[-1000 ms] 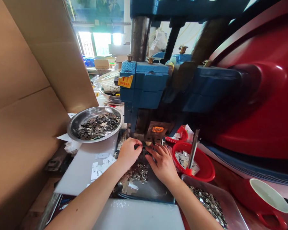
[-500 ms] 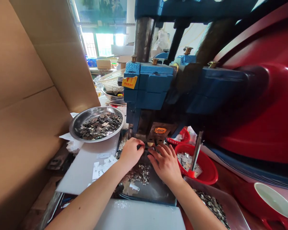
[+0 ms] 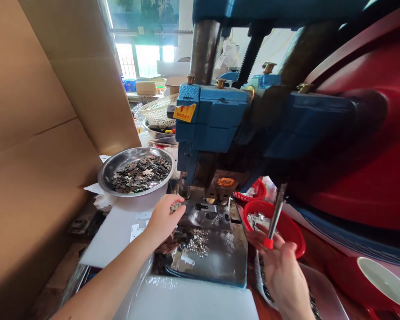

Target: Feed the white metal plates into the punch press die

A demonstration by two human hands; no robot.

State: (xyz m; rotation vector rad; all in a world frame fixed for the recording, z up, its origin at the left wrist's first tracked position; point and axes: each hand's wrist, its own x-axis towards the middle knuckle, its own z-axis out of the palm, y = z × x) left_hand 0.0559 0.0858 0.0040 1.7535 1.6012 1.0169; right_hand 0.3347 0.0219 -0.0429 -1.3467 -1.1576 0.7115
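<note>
My left hand (image 3: 163, 218) is closed in a pinch on a small metal part (image 3: 176, 206) at the left edge of the press die (image 3: 205, 210). My right hand (image 3: 282, 272) has drawn back to the right, fingers spread and holding nothing. It sits just under the red tip of a metal lever (image 3: 275, 214), in front of a red bowl (image 3: 295, 235) of flat white-metal pieces. A heap of small shiny rivets (image 3: 196, 242) lies on the steel bed (image 3: 226, 262) between my hands. The blue press head (image 3: 213, 118) hangs above the die.
A steel bowl (image 3: 107, 171) of dark metal stampings stands at the left on a white board (image 3: 110, 235), with flat white pieces (image 3: 135, 230) beside it. Cardboard (image 3: 36, 133) walls off the left. A red machine cover (image 3: 370, 155), a red cup (image 3: 383, 284) and a parts tray (image 3: 323, 298) are on the right.
Both hands have left the die. My left hand moved left with a small part pinched in it. My right hand swung right and down to the lever by the red bowl.
</note>
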